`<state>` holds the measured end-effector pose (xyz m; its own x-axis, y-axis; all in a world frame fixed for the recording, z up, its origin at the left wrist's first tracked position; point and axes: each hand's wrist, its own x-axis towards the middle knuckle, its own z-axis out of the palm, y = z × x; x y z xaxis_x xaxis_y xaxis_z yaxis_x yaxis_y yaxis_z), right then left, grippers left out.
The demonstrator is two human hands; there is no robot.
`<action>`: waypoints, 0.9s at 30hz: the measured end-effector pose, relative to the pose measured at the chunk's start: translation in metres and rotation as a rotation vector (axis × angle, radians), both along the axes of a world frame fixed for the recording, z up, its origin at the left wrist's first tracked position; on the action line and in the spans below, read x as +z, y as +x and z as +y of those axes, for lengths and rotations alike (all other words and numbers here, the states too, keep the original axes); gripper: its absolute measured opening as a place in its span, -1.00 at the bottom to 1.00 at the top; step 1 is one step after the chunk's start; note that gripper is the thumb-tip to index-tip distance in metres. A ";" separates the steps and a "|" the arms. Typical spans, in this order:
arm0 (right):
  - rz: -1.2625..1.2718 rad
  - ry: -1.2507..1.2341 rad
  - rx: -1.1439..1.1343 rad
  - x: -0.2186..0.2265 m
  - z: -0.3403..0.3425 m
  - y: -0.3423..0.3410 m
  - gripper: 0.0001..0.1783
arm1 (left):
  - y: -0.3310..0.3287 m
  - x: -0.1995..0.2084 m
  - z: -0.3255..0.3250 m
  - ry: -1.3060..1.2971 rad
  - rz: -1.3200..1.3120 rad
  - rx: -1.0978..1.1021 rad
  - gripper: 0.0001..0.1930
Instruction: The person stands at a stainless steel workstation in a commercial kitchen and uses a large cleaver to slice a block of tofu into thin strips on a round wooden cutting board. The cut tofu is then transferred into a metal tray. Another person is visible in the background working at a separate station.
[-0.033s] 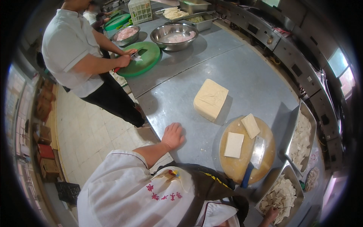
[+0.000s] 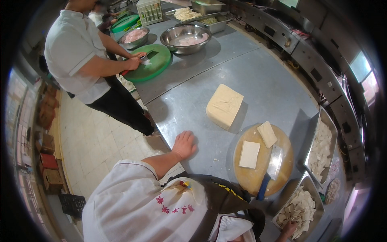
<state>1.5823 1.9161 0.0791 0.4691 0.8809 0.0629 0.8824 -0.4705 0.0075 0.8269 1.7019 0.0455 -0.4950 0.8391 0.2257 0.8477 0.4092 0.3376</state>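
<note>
My left hand (image 2: 185,145) lies on the grey metal table near its left edge, fingers stretched out, holding nothing. At the lower right, my right hand (image 2: 288,228) reaches into a metal tray (image 2: 321,210) heaped with cut pale pieces (image 2: 299,207), which look like tofu sheet. Its fingers are partly hidden, so any grip is unclear. A round wooden cutting board (image 2: 250,181) holds two flat pale slabs, one squarish (image 2: 249,154) and one tilted (image 2: 267,134). Beside them rests a cleaver (image 2: 275,161) with a blue handle. Beyond the board stands a large pale block (image 2: 225,105).
Another tray (image 2: 332,150) of cut pieces stands at the right. A co-worker (image 2: 80,52) at the far left works with a knife on a green board (image 2: 155,66). Near it are steel bowls (image 2: 186,47) of pale pink meat. Stoves (image 2: 310,56) line the right side.
The co-worker's hands and knife have shifted very slightly on the green board. My own hands have not visibly moved.
</note>
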 end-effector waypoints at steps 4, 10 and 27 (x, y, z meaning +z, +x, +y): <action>-0.006 0.022 0.053 -0.002 -0.001 0.004 -0.74 | 0.000 0.001 0.000 -0.002 -0.012 -0.002 -0.55; -0.020 -0.041 -0.065 -0.005 0.006 0.002 -0.75 | -0.001 0.001 0.001 0.007 -0.025 -0.015 -0.56; 0.068 0.015 0.113 0.011 -0.009 -0.007 -0.69 | -0.001 0.003 0.000 0.027 0.009 -0.009 -0.56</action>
